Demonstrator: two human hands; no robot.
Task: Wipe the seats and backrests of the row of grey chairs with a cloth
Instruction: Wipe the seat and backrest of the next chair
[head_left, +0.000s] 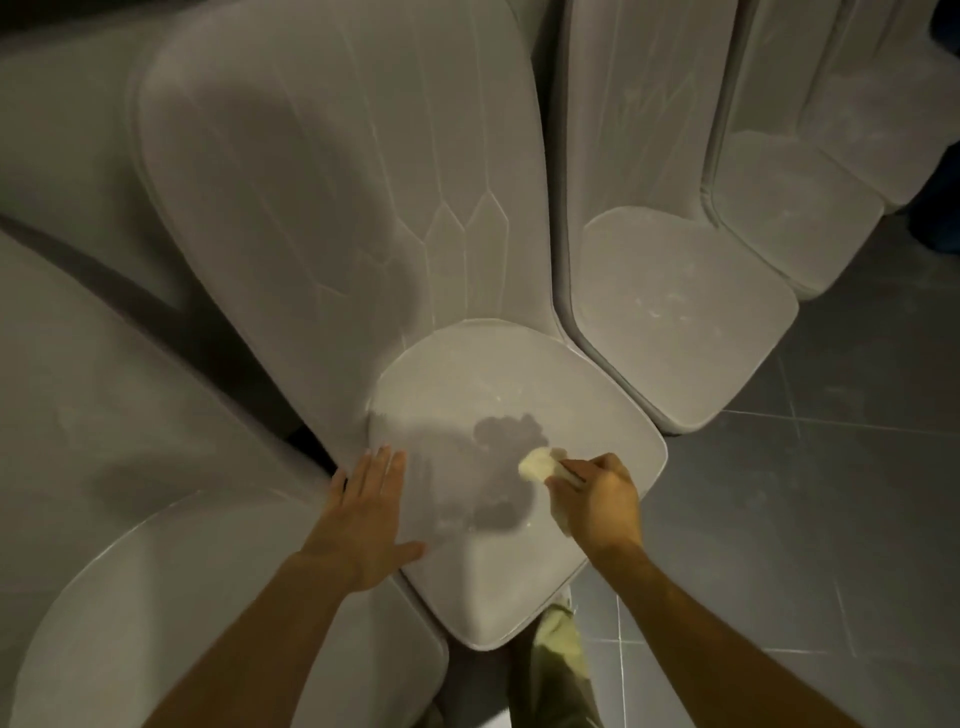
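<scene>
As a person leans over a row of grey moulded chairs, the right hand (597, 501) grips a small crumpled pale-yellow cloth (536, 464), fingers curled round it, and holds it against the rounded grey seat of the middle chair (498, 395). The cloth juts out beyond the knuckles toward the seat's centre, and a further fold shows beneath the hand on the same side. The left hand (363, 514) lies flat on the seat's left edge, fingers straight and close together, thumb spread, holding nothing. It is apart from the cloth, with a dark shadow on the seat between the two hands.

Behind the seat rises the tall grey backrest with pale seam lines (332, 182). To the seat's right stands a neighbouring grey chair seat (675, 312), marked with pale smudges, with more chairs beyond it. To the seat's left is another rounded grey seat (182, 597). A dark grey tiled floor (779, 519) spreads to the right of the seat, and an olive trouser leg (561, 654) shows just below its front edge.
</scene>
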